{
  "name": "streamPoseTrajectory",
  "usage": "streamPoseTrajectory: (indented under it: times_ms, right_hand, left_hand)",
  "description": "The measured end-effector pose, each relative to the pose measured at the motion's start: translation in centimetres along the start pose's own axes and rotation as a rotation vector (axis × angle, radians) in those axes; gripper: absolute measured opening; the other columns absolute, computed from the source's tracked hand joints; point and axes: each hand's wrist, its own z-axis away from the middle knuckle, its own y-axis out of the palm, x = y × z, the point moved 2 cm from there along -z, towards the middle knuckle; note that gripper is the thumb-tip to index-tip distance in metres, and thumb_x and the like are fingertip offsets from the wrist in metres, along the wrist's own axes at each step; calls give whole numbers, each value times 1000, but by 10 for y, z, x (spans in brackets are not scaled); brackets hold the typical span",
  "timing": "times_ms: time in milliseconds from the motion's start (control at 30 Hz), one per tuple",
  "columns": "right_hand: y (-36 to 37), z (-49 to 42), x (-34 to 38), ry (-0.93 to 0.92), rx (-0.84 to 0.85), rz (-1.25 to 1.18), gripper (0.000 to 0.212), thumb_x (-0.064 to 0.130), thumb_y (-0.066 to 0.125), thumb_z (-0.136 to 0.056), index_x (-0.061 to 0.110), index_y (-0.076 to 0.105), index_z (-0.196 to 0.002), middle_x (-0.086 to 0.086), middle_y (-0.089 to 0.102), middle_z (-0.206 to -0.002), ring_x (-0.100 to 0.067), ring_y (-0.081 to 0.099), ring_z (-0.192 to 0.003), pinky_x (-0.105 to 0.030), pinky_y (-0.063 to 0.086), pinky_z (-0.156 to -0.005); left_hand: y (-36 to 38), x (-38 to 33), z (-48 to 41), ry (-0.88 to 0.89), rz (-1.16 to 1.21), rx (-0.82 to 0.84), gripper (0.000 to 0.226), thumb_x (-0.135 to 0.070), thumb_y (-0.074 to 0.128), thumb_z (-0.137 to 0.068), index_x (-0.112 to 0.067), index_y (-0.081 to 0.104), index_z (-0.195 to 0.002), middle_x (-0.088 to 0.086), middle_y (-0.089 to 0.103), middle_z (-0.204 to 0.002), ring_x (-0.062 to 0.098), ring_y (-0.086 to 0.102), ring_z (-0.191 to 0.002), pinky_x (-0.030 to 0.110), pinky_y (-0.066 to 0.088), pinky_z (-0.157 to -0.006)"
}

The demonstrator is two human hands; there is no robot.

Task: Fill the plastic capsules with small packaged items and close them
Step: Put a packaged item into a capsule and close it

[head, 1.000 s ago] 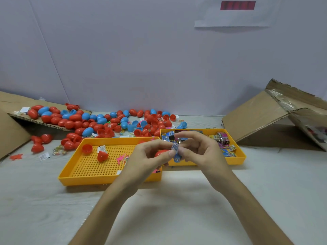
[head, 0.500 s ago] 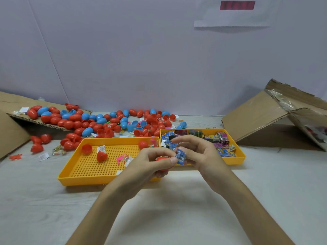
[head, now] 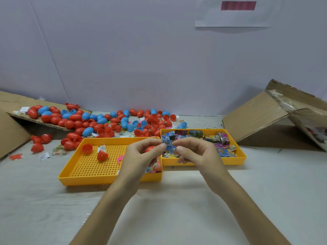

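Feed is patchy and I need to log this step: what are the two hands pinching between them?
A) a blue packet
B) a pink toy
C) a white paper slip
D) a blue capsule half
A: the left hand and right hand both pinch a blue packet, and a red capsule piece sits in the left hand.

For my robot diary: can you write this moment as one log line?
step: filling | left hand: holds red capsule | right hand: pinches blue packet | blue packet: beside red capsule
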Motion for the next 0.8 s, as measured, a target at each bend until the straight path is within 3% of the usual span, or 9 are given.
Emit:
streamPoseTrajectory:
  times_ms: [133,300,533,633,800]
  right_hand:
    - [2,0,-2,9,-30,40,23,7,71,-91,29,77,-93,5,75,-79,-11,70,-70,-19,52,-65]
    - [2,1,0,-7,-52,24,15,9,76,-86,23,76,-92,5,75,-80,-7,69,-71,-15,50,-62]
    - [1,0,-2,-23,-146,70,17,38,88,-72,36,75,-84,4,75,-82,-14,71,-79,-29,57,-72]
    - [-1,0,-4,-45,-195,119,14,24,85,-78,33,75,-81,9,75,-82,-11,71,-81,-27,57,-74]
    - [-1,1,-4,-90,-227,193,21,11,82,-81,29,74,-90,10,75,-82,-7,70,-81,-23,56,-73]
  left_hand:
    - [2,1,1,-20,1,4,28,-40,77,-73,-22,81,-94,2,65,-72,9,53,-60,18,43,-51]
    - [3,2,1,-54,-15,7,12,-26,76,-87,-24,81,-98,4,65,-72,10,51,-60,22,42,-52]
    - [9,1,3,4,-142,99,11,-21,73,-92,-27,79,-98,-11,75,-83,2,66,-70,16,51,-60]
    - [11,1,3,22,-194,125,16,-19,72,-92,-34,77,-95,-22,74,-93,-5,67,-88,12,51,-66]
    - [11,3,2,19,-235,110,19,-21,73,-92,-40,75,-92,-25,72,-90,-13,64,-87,8,49,-62]
